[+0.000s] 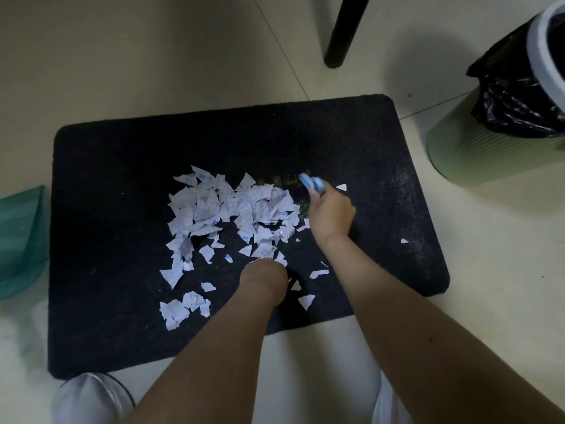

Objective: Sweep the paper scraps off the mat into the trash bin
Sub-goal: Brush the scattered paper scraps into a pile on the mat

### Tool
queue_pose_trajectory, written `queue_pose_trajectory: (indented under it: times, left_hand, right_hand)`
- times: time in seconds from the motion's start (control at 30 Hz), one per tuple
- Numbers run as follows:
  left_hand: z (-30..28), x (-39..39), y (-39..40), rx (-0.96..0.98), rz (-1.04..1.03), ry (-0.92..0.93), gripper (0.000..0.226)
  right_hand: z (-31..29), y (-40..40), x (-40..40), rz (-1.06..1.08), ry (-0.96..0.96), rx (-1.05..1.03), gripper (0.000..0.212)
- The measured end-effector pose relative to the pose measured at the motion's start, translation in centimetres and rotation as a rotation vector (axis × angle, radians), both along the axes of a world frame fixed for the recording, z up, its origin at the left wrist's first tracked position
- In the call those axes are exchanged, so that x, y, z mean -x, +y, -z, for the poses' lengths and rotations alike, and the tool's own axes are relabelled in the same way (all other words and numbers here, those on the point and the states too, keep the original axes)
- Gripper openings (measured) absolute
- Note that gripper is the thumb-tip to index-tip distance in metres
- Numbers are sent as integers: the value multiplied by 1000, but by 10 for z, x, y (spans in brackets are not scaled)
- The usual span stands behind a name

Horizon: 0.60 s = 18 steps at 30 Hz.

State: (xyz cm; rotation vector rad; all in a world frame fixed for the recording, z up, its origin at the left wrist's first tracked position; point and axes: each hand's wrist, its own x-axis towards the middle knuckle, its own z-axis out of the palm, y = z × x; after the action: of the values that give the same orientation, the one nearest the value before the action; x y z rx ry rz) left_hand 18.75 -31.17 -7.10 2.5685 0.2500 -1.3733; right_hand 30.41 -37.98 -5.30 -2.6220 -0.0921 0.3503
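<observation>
A black mat (pixel 122 179) lies on the pale floor. Several torn white paper scraps (pixel 232 212) with blue grid lines are heaped at its middle, with loose bits toward the front and right. My right hand (pixel 331 214) grips a small light-blue brush (pixel 312 182) at the right edge of the heap; its bristles are blurred. My left hand (pixel 264 278) rests as a closed fist on the mat just in front of the heap; I cannot see anything in it. The green trash bin (pixel 477 148) with a black liner stands off the mat at the right.
A translucent green dustpan (pixel 21 240) lies on the floor left of the mat. A black furniture leg (pixel 341 35) stands beyond the mat. A white shoe (pixel 88 399) is at the mat's front left corner.
</observation>
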Motion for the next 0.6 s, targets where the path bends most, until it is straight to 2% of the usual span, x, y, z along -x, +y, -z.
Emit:
queue_pose_trajectory:
  times: [0.1, 0.23, 0.33, 0.43, 0.5, 0.6]
  left_hand:
    - [2, 3, 2, 9, -8, -5, 37]
    - [3, 3, 3, 19, -11, 5, 38]
    - [0, -2, 2, 11, -26, 38, 39]
    - [-3, -5, 1, 13, -44, 23, 37]
    - [-4, -4, 0, 10, -41, 20, 37]
    - [-5, -4, 1, 3, -32, 28, 37]
  right_hand:
    - [-13, -8, -14, 124, -99, -75, 30]
    - [-19, -47, -55, 207, -149, 154, 30]
    - [-9, -53, -59, 8, -98, 280, 31]
    - [3, -39, -45, -215, -10, 210, 30]
    - [-3, -39, -43, -105, -22, 68, 30]
    - [-10, -63, -59, 283, -97, -123, 30]
